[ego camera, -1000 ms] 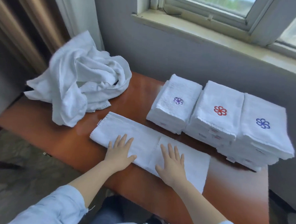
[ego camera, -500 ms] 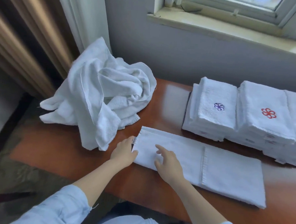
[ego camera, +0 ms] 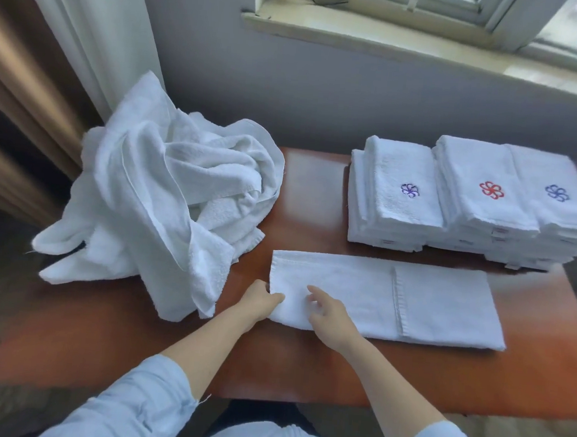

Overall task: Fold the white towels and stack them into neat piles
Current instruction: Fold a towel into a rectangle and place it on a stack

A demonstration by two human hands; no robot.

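Note:
A long, partly folded white towel (ego camera: 411, 298) lies flat near the front of the wooden table (ego camera: 309, 192). My left hand (ego camera: 260, 301) pinches its near left corner, thumb on top of the cloth. My right hand (ego camera: 328, 311) rests on the towel just beside it, fingers loosely bent and touching the cloth. A heap of unfolded white towels (ego camera: 166, 192) sits at the left. Three piles of folded towels stand at the back right: one with a purple flower (ego camera: 397, 198), one with a red flower (ego camera: 483, 194), one with a blue flower (ego camera: 561, 196).
A grey wall and a window sill (ego camera: 412, 42) rise right behind the table. Curtains (ego camera: 53, 48) hang at the left, close to the towel heap. Bare tabletop shows in front of my arms and between the heap and the piles.
Both hands slid from the towel's middle to its left end, and my left hand has taken hold of the corner. The view turned left.

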